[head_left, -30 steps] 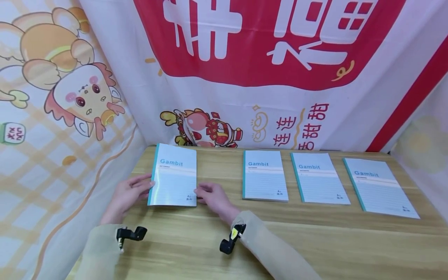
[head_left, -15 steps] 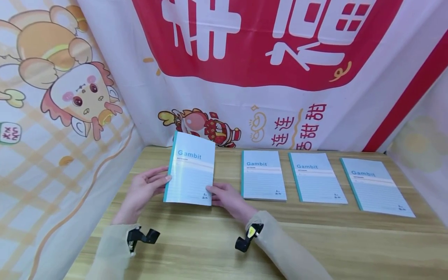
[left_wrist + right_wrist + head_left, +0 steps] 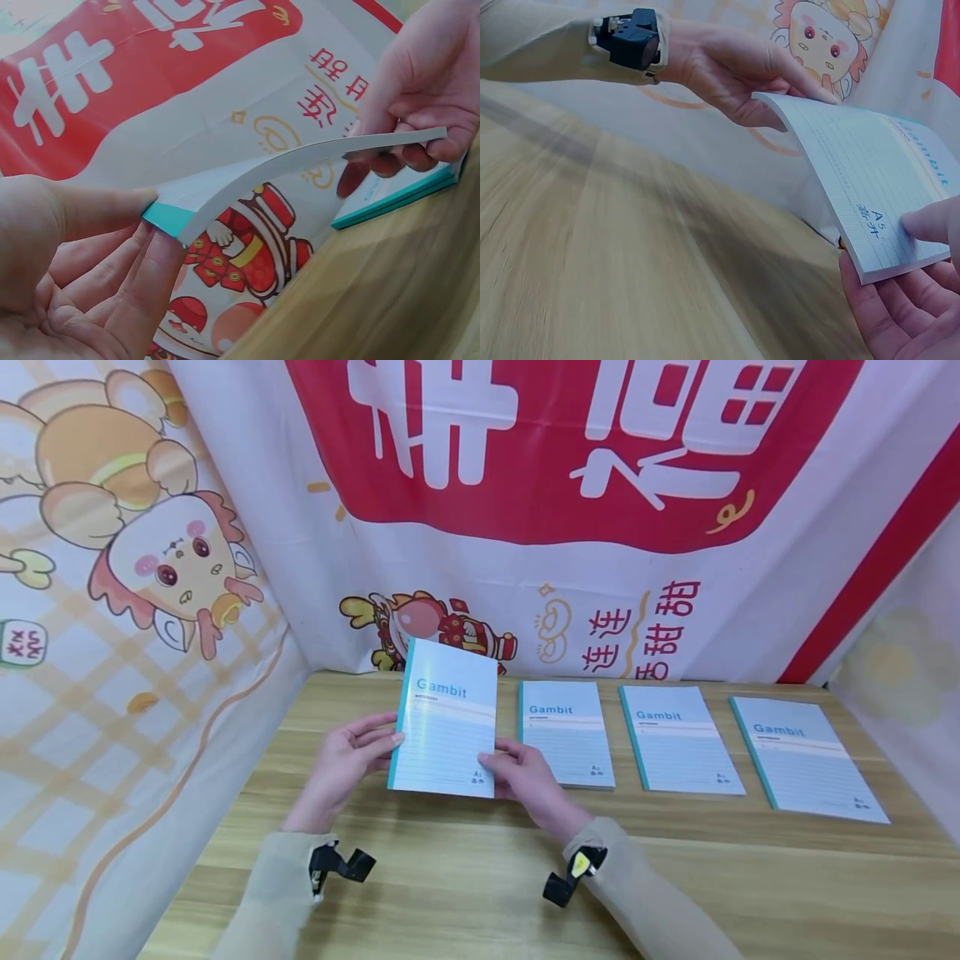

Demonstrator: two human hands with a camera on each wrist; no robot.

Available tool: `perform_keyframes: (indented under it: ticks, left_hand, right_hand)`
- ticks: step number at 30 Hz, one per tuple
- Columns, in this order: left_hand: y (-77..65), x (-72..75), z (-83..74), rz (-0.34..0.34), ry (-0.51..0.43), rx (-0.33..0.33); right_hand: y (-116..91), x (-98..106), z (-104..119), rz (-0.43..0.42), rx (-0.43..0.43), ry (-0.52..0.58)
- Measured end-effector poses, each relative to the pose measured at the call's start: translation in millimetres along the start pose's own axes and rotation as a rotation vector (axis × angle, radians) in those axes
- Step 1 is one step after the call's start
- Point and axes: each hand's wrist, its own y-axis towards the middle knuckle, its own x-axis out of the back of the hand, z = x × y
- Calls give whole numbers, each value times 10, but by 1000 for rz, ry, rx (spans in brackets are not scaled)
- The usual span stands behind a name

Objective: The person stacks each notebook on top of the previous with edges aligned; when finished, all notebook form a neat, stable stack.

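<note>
A light blue Gambit notebook (image 3: pixel 446 722) with a teal spine is held up over the table, tilted and slightly bowed. My left hand (image 3: pixel 348 764) pinches its spine edge, thumb in front and fingers behind. On the opposite side, near the lower corner, my right hand (image 3: pixel 532 781) pinches it the same way. The left wrist view shows the curve of the notebook's (image 3: pixel 300 154) bottom edge between both hands. In the right wrist view the right thumb lies on the cover (image 3: pixel 855 176) beside the A5 print.
To the right lie a notebook (image 3: pixel 566 735) that looks thicker, like a stack, another notebook (image 3: pixel 682 739) and a third notebook (image 3: pixel 810 760), spaced in a row on the wooden table (image 3: pixel 465 877). A printed cloth (image 3: pixel 600 560) hangs behind; another cloth (image 3: pixel 150 735) borders the left side.
Both hands have lifted the notebook off the left part of the table and carried it to the right, toward the row. The other notebooks have stayed in place.
</note>
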Motion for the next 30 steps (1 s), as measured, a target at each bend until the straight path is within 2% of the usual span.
perform_keyframes:
  ticks: [13,21,30]
  left_hand:
    - [87,-258,234,62,41,13]
    - [114,-499,374,70,13,25]
    - [146,-716,499,109,-10,52]
  right_hand:
    - [-295,346,-43,-46,7,-137]
    - [-435,560,-57,-126,12,-175]
    - [-537,719,-87,-191,-44,-192]
